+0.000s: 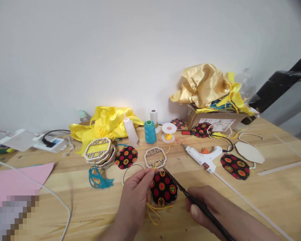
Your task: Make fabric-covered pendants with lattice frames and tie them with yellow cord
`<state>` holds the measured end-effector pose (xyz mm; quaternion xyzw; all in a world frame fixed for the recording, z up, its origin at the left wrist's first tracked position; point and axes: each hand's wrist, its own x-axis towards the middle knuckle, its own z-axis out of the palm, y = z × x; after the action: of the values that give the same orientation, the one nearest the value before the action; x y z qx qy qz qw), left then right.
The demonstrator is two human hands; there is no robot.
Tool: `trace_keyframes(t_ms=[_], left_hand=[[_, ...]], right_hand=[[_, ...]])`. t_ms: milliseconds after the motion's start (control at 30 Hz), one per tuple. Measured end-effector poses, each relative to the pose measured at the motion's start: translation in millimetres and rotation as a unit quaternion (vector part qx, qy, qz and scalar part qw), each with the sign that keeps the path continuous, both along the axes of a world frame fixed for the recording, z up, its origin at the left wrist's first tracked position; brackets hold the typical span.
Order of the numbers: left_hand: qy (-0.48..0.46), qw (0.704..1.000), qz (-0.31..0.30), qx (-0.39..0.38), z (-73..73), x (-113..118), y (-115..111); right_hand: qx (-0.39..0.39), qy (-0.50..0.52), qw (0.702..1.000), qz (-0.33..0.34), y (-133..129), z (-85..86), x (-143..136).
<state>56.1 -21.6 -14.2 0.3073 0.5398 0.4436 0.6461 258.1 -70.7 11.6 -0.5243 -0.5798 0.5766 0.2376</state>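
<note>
Yellow cord (153, 211) is pinched by my left hand (137, 190), whose thumb and forefinger meet near the lower edge of a wooden lattice frame (155, 157). Cord ends hang below that hand. Just right of it lies a black patterned fabric piece (166, 188). My right hand (205, 204) is closed around a long black tool (203, 206); its narrow tip reaches to the cord at the bottom of the lattice frame. Whether the tip touches the cord is too small to tell. A thin ring (126, 171) lies partly behind my left hand.
A white glue gun (205, 156) lies to the right. Behind stand a blue thread cone (150, 132), a yellow cord spool (169, 133) and a glue bottle (130, 130). Stacked lattice frames (99, 150) are left; a cardboard box (215, 121) is back right.
</note>
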Motion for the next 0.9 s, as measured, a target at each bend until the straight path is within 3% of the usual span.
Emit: trace_keyframes(t_ms=[100,167,433,633,900], left_hand=[[0.007,1.0,-0.001,0.002,-0.3,0.6,0.1],[0.008,1.0,0.003,0.002,0.4,1.6,0.0],[-0.095,0.995,-0.012,-0.007,5.7,8.7,1.4],[-0.098,0.995,-0.027,-0.006,0.7,6.7,1.6],[-0.096,0.995,-0.031,0.001,1.5,5.4,0.7]], right_hand=[[0.037,-0.081,0.993,0.081,12.8,1.3,-8.2],[0.046,-0.086,0.99,0.098,20.1,0.7,-11.8],[0.025,-0.052,0.99,0.128,41.7,10.3,-18.5],[0.037,-0.077,0.987,0.136,49.3,7.2,-18.6],[-0.009,-0.067,0.989,0.129,51.6,1.3,-16.2]])
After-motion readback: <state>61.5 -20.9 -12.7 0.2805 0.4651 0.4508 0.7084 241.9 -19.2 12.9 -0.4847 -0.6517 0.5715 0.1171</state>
